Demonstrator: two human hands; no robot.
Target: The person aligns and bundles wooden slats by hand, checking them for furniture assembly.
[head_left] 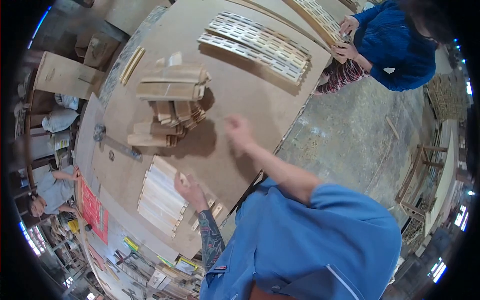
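Reaching across the bench (240, 95), your right hand (238, 132) hovers blurred and empty, fingers loosely spread, just short of the stack of slats (170, 107). Your left hand (188, 189) pinches a small wood piece (183, 178) at the edge of the pale slat panel (161, 196) near you. Take one slat off the top so the criss-crossed pile stays put. Slats look thin, flat, raw-sawn; the bench is smooth brown board.
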